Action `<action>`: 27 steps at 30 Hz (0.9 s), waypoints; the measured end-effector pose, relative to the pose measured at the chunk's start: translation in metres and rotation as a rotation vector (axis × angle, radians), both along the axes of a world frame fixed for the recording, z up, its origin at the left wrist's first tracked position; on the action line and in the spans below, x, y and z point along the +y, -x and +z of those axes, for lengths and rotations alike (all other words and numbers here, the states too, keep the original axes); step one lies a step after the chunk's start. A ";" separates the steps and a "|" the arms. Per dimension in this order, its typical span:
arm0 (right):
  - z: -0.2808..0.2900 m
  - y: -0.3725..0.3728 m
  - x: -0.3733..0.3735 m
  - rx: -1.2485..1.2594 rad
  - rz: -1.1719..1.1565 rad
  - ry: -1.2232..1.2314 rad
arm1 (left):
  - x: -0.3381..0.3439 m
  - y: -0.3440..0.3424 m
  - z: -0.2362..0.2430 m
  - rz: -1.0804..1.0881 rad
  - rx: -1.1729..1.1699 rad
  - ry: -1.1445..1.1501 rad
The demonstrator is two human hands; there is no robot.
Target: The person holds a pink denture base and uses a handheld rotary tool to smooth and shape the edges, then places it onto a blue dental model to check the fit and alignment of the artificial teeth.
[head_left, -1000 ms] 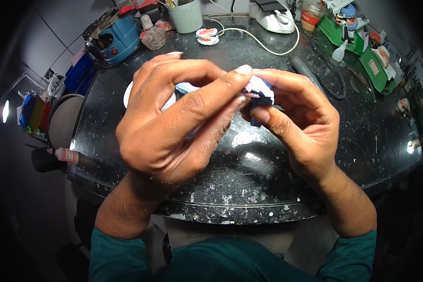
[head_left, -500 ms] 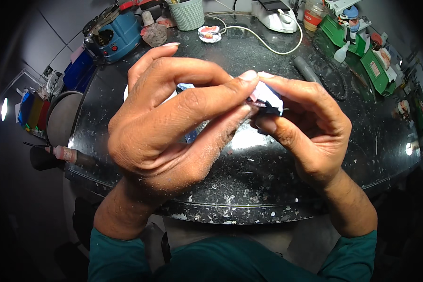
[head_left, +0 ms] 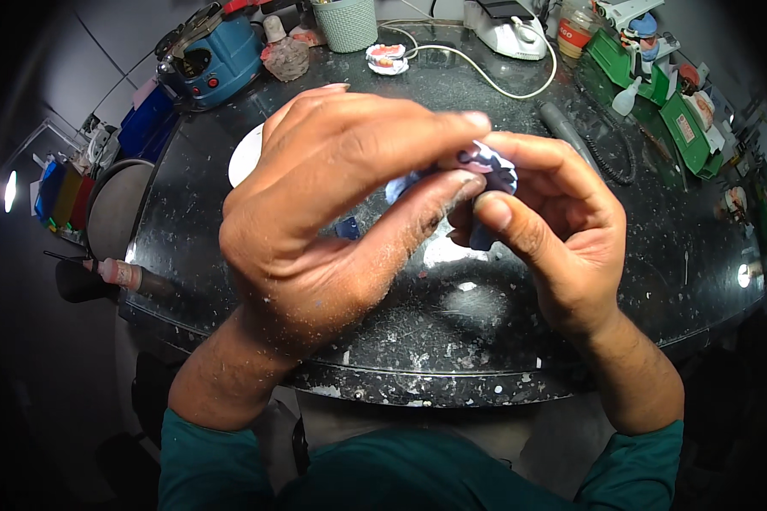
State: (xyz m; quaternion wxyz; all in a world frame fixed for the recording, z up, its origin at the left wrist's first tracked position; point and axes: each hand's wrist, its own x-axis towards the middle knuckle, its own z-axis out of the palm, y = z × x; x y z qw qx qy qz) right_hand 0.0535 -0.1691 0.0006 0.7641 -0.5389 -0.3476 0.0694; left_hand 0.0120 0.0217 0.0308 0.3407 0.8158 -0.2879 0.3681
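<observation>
Above the black worktop (head_left: 452, 341), my two hands meet around a small dental piece (head_left: 501, 175), dark blue and white with a bit of pink. My left hand (head_left: 315, 196), dusted with pale powder, pinches its left side between thumb and fingers. On the other side my right hand (head_left: 571, 230) grips it, thumb at the lower edge and index finger along the top. Fingers hide much of its shape. Beneath the left hand, part of a blue block (head_left: 347, 228) shows on the worktop. A white round dish (head_left: 245, 163) is partly covered by that hand.
Along the back stand a blue machine (head_left: 222, 64), a woven basket (head_left: 347, 25), a tooth model (head_left: 387, 60) and a white corded device (head_left: 511, 38). To the right lie a grey handpiece (head_left: 564, 128), a white squeeze bulb (head_left: 626, 98) and green trays (head_left: 689, 132).
The dental piece has been turned and sits slightly lower, showing more of its dark blue side. My left fingers have shifted over it, and my right thumb has moved up against it.
</observation>
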 end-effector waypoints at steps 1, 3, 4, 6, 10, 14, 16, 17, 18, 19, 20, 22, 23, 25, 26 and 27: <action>0.000 0.000 0.000 -0.024 -0.004 -0.007 | -0.001 0.000 0.000 -0.030 -0.016 0.018; 0.000 -0.001 -0.002 -0.026 0.001 0.001 | -0.003 0.001 -0.001 -0.049 -0.014 0.050; 0.000 -0.002 -0.003 -0.029 0.008 0.010 | -0.004 0.003 -0.001 -0.044 -0.004 0.057; 0.000 -0.002 -0.002 -0.023 -0.008 0.014 | -0.005 0.007 0.000 0.017 0.009 0.049; 0.000 -0.001 -0.002 -0.047 -0.028 0.013 | -0.005 0.010 0.001 0.084 0.019 0.038; 0.001 0.000 -0.001 -0.044 -0.030 0.012 | -0.005 0.010 0.001 0.081 0.023 0.049; 0.002 -0.001 -0.003 -0.035 0.005 0.053 | -0.003 0.009 0.001 0.064 0.022 0.056; 0.002 -0.001 -0.003 -0.035 0.004 0.055 | -0.002 0.008 0.000 0.057 0.021 0.059; 0.001 -0.001 -0.002 -0.033 -0.002 0.029 | -0.001 0.009 0.001 0.052 0.034 0.051; 0.000 0.000 -0.001 -0.031 -0.007 0.003 | 0.000 0.009 0.002 0.052 0.040 0.047; 0.000 0.001 -0.001 -0.032 -0.006 0.004 | 0.000 0.009 0.002 0.051 0.047 0.044; 0.001 0.003 0.000 -0.001 -0.018 0.004 | 0.002 0.008 0.003 0.032 0.067 0.054; 0.001 0.004 0.000 -0.001 -0.016 0.004 | 0.003 0.007 0.003 0.027 0.074 0.058; 0.001 0.004 -0.001 0.041 0.028 0.015 | 0.005 0.006 0.004 -0.010 0.121 0.086; 0.001 0.004 -0.001 0.041 0.029 0.015 | 0.006 0.005 0.004 -0.022 0.137 0.095; 0.001 0.005 -0.001 0.062 0.031 0.020 | 0.006 0.006 0.004 -0.023 0.147 0.092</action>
